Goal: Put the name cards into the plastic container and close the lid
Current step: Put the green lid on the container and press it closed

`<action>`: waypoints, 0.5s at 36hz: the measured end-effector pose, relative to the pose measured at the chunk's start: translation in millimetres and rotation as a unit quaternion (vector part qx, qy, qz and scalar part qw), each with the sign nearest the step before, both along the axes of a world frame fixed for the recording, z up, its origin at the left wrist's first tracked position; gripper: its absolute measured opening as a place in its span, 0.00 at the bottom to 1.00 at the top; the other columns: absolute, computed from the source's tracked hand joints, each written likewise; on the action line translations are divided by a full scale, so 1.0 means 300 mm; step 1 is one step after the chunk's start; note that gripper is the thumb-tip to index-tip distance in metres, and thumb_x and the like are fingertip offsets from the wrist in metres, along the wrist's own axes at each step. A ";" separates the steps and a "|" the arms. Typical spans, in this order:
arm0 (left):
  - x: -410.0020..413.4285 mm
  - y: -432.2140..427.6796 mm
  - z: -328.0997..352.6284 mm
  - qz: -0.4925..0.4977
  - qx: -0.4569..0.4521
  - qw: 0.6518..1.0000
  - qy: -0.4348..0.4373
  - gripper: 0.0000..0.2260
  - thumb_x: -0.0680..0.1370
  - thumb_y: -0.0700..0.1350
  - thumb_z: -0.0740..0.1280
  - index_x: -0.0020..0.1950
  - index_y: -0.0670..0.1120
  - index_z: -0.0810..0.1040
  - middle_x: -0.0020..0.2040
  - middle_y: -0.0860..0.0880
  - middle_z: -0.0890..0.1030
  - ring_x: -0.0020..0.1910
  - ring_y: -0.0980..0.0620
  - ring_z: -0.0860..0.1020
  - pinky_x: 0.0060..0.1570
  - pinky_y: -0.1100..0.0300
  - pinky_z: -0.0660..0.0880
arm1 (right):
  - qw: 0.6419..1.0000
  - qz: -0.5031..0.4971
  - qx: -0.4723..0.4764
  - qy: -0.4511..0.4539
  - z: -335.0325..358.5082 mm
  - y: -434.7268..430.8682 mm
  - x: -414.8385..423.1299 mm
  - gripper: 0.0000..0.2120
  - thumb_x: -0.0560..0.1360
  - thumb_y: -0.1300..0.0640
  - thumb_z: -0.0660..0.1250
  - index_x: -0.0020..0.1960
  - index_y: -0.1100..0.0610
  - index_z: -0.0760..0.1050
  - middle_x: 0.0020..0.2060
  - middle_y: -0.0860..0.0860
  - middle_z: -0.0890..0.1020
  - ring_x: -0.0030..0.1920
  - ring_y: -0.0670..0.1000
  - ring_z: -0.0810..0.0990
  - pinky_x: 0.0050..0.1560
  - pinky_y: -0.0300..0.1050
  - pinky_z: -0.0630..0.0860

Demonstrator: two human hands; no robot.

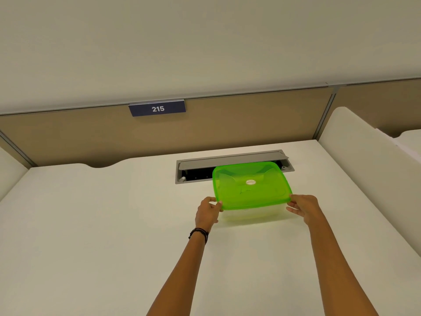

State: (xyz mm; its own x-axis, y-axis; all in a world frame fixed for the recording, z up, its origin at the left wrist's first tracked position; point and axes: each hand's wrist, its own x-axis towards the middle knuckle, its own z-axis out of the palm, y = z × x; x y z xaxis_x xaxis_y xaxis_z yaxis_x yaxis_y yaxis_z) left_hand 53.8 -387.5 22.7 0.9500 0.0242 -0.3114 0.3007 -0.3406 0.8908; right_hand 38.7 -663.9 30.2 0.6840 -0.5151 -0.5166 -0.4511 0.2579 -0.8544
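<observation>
A clear plastic container (250, 214) stands on the white desk (91, 224) with its translucent green lid (251, 187) lying on top. My left hand (207, 212) pinches the lid's near left corner. My right hand (304, 208) pinches the near right corner. A small round sticker and faint handwriting mark the lid. No name cards show; what the container holds cannot be made out through the lid.
A grey cable hatch (230, 160) is set into the desk just behind the container, its flap raised. A tan partition (227, 126) with a blue "215" sign (157, 108) closes the back. White side dividers (364, 156) stand on the right and left.
</observation>
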 end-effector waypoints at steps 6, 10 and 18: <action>-0.050 0.023 -0.017 0.009 0.013 1.000 -0.017 0.13 0.78 0.46 0.64 0.59 0.41 0.72 0.48 0.40 0.83 0.43 0.48 0.77 0.41 0.53 0.77 | 0.964 0.085 -0.242 0.062 0.023 0.036 -0.023 0.13 0.74 0.63 0.67 0.55 0.70 0.73 0.56 0.67 0.77 0.49 0.61 0.78 0.44 0.54 0.77; -0.090 0.038 -0.036 0.012 0.028 0.999 -0.040 0.12 0.78 0.47 0.64 0.59 0.43 0.72 0.45 0.43 0.84 0.42 0.47 0.78 0.45 0.48 0.77 | 0.886 0.134 -0.443 -0.034 0.036 0.148 -0.054 0.21 0.73 0.69 0.65 0.65 0.68 0.68 0.61 0.67 0.69 0.59 0.66 0.73 0.60 0.56 0.70; -0.141 0.084 -0.042 -0.001 0.014 1.000 -0.023 0.11 0.78 0.48 0.64 0.58 0.45 0.73 0.39 0.49 0.81 0.41 0.50 0.76 0.43 0.52 0.74 | 0.779 0.307 -0.538 -0.099 -0.001 0.322 0.011 0.19 0.77 0.59 0.63 0.67 0.59 0.69 0.69 0.61 0.67 0.69 0.61 0.64 0.70 0.54 0.62</action>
